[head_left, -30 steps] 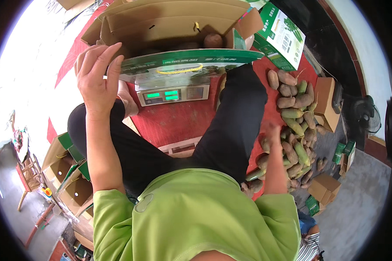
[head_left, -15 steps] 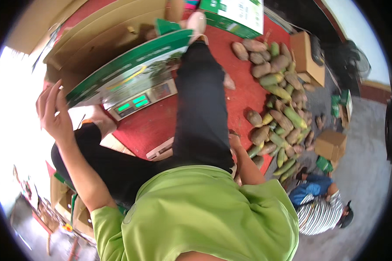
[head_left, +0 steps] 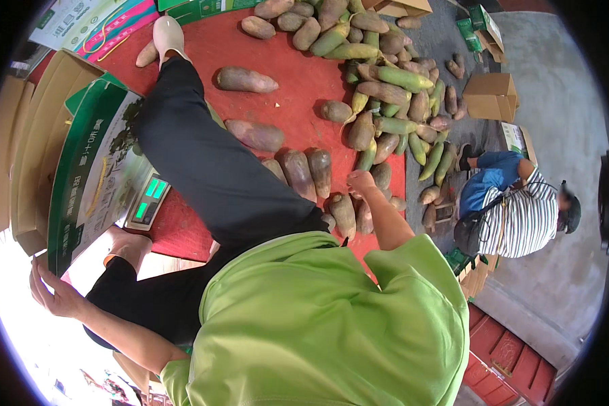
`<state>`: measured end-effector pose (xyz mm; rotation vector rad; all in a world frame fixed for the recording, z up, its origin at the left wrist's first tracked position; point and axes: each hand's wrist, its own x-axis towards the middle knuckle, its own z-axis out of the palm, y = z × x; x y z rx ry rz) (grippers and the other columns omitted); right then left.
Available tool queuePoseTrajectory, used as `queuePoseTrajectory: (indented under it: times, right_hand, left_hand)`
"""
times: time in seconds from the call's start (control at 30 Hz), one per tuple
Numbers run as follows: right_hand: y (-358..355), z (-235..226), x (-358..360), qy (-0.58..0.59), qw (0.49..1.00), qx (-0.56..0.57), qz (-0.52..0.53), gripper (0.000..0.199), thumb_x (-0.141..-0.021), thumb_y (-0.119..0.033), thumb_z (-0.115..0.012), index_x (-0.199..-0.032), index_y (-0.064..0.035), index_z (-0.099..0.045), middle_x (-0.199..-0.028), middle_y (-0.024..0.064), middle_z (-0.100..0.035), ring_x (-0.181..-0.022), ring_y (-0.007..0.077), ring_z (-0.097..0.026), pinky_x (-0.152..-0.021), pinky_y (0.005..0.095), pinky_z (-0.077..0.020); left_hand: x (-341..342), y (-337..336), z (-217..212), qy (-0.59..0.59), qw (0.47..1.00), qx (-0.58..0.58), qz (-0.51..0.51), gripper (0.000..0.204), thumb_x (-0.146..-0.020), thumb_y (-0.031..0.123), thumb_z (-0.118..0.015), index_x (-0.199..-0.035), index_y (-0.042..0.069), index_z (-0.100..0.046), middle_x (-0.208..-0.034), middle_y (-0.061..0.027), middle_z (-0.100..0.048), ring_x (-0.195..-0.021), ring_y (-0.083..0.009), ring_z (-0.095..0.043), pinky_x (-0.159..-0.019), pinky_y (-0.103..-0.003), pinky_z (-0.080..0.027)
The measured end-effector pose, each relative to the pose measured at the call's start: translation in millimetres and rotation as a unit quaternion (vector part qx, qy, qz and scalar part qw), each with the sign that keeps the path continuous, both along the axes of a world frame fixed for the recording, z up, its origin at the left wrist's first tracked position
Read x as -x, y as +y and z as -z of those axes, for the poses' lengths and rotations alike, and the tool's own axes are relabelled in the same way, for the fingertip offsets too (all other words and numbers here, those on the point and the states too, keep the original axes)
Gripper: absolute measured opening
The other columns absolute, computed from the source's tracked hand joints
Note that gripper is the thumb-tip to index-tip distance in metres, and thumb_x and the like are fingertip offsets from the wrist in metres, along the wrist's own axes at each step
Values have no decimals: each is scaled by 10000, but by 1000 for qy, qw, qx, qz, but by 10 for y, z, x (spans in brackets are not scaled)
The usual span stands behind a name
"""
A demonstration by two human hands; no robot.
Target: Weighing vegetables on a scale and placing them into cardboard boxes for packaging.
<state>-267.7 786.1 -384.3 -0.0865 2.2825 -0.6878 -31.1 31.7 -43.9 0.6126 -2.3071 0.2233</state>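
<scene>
- Head view: the left hand (head_left: pixel 59 299) is at the near corner of a green-edged carton (head_left: pixel 81 159), its fingers extended and a little apart; whether they touch the cardboard cannot be told.
- The right hand (head_left: pixel 363 183) is over the red sheet (head_left: pixel 301 84), fingers curled inward; whether they pinch anything cannot be told.
- Close beside that hand are a brownish radish (head_left: pixel 343 215) and the near edge of a radish pile (head_left: pixel 400 78), its roots green, yellowish and purple-brown.
- Two dark radishes (head_left: pixel 299 174) lie side by side between the right hand and the black-trousered leg (head_left: pixel 210 162).
- Farther up the sheet, a single reddish-brown radish (head_left: pixel 247 80) lies apart from the pile.
- Beside the carton, partly hidden, a digital scale (head_left: pixel 141 210) shows lit green displays.
- Past the pile, a person in a striped shirt (head_left: pixel 521 220) bends near an open cardboard box (head_left: pixel 490 96).
</scene>
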Motion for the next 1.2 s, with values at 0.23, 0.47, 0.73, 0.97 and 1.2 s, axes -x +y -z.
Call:
queuePoseTrajectory:
  times: [0.23,0.47,0.73,0.97,1.2]
  right_hand:
    - [-318,-534,-295,-220,950,-114,191,77,-816,-165,-589,-871,-127,-628,-692,2,-609,-555,140,-612,-420,283,-399]
    - [-92,38,-558,-103,982,-117,-107,113,-833,-115,-569,-905,-142,-653,-787,16,-651,-670,155,-657,-512,343,-498]
    - [-686,-499,-269,31,835,-266,-481,149,-786,-210,-620,-914,-165,-681,-971,-14,-653,-903,191,-643,-703,331,-529]
    - [-547,36,-179,-17,978,-168,-120,167,-784,-194,-652,-898,-78,-686,-835,39,-665,-755,142,-659,-552,287,-507]
    - [-494,348,351,81,989,-38,114,212,-814,-208,-642,-913,-23,-677,-741,44,-642,-661,156,-645,-491,301,-466]
  left_hand:
    - [18,-9,-106,8,998,61,30,136,-900,72,-600,-991,40,-696,-953,-43,-699,-885,-172,-638,-798,-313,-474]
    - [-72,-23,-12,-4,997,72,-6,135,-900,70,-600,-989,27,-692,-949,-46,-698,-888,-183,-636,-797,-324,-467]
    - [15,45,-20,-10,997,82,-5,139,-901,59,-595,-994,14,-688,-946,-53,-692,-883,-203,-633,-794,-336,-465]
    - [-16,89,-33,-8,998,65,-7,154,-916,82,-582,-1010,15,-684,-973,-56,-688,-925,-195,-613,-802,-339,-460]
    - [-20,57,75,4,1000,22,-5,207,-951,142,-532,-1034,32,-686,-1019,-66,-677,-965,-207,-602,-860,-346,-442]
